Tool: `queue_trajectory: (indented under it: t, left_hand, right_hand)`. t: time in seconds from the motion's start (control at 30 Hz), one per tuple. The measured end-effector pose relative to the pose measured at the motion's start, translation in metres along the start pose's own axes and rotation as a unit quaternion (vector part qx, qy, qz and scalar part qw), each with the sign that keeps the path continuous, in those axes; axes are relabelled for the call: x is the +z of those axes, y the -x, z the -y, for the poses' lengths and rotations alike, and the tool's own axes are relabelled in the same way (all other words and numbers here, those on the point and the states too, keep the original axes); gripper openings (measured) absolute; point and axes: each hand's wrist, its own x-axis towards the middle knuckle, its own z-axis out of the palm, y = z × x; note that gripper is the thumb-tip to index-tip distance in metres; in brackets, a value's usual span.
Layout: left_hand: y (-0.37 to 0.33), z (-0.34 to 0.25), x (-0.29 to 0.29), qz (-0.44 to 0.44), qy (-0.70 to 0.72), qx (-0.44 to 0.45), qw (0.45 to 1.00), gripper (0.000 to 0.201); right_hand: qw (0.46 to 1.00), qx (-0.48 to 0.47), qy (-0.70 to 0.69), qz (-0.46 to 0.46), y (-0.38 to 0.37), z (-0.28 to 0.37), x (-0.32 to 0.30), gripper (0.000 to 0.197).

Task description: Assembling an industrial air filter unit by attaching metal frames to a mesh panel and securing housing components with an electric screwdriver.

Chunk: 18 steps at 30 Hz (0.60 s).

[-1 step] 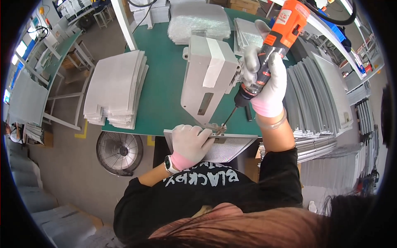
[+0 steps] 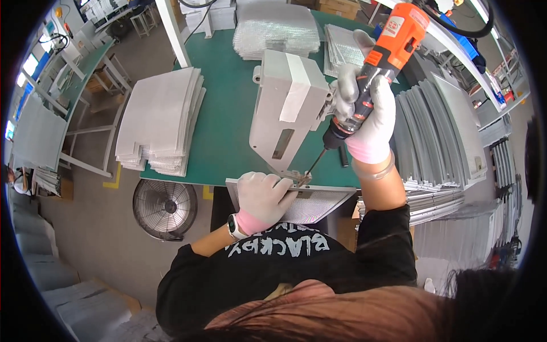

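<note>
My gloved right hand point(image 2: 373, 108) is wrapped round an orange and black electric screwdriver point(image 2: 393, 43). Its long thin bit slants down to a small clear fixture tip at the base of a grey screw feeder machine point(image 2: 285, 108) with white tape on it. The bit tip meets the upper edge of a framed mesh panel point(image 2: 316, 204); whether a screw sits there is too small to tell. My gloved left hand point(image 2: 262, 199) is closed over the same edge, left of the bit, with its thumb and forefinger toward the tip. The panel tilts between the table edge and my body.
A stack of pale foam sheets point(image 2: 156, 119) lies on the green table point(image 2: 219, 122), left of the machine. Silvery bubble-wrap sheets point(image 2: 276, 31) are piled behind it. Several metal-framed panels point(image 2: 433, 131) stand in a row at right. A round fan point(image 2: 166, 208) is on the floor.
</note>
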Motion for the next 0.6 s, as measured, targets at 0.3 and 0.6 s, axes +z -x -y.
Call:
queue_trajectory:
  t: [0.3, 0.6]
  left_hand:
    - [0.006, -0.007, 0.003, -0.05, 0.0, -0.006, 0.999, 0.024]
    - [0.004, -0.003, 0.009, -0.05, 0.015, 0.019, 0.998, 0.023]
  right_hand:
    - [1.0, -0.005, -0.001, -0.019, 0.01, -0.002, 0.002, 0.071]
    - [0.999, 0.041, -0.035, 0.0, 0.034, -0.018, 0.0, 0.071]
